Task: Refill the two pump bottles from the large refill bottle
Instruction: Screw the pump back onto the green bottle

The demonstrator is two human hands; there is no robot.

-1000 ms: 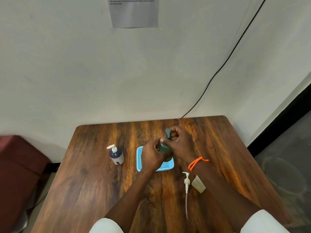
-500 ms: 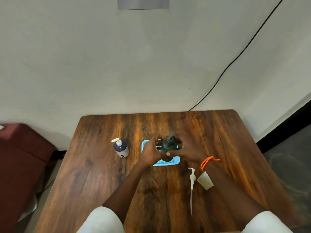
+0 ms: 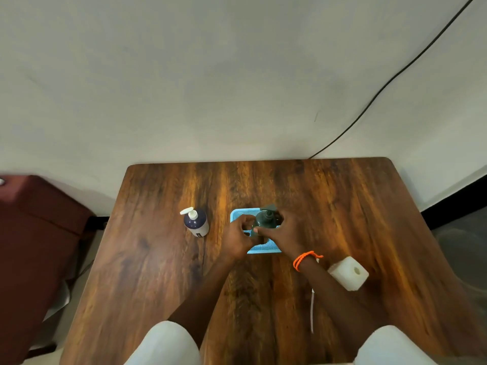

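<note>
A dark green pump bottle [image 3: 264, 220] stands upright on a light blue tray [image 3: 236, 214] in the middle of the wooden table [image 3: 342, 206]. My left hand [image 3: 238, 239] grips its lower body from the left. My right hand [image 3: 286, 233], with an orange band at the wrist, wraps it from the right. A navy bottle with a white pump [image 3: 196, 222] stands left of the tray, untouched. A cream bottle [image 3: 347, 273] with an open neck lies on its side to the right of my right forearm. A loose white pump tube [image 3: 312, 312] shows beside that forearm, mostly hidden.
The table's far edge meets a white wall, where a black cable [image 3: 390, 83] runs down. A dark red seat [image 3: 39, 233] stands off the table's left side. The floor drops away past the right edge.
The green bottle was held higher with my right hand over its pump; it now rests lower on the tray with both hands around its body. My view has tilted downward.
</note>
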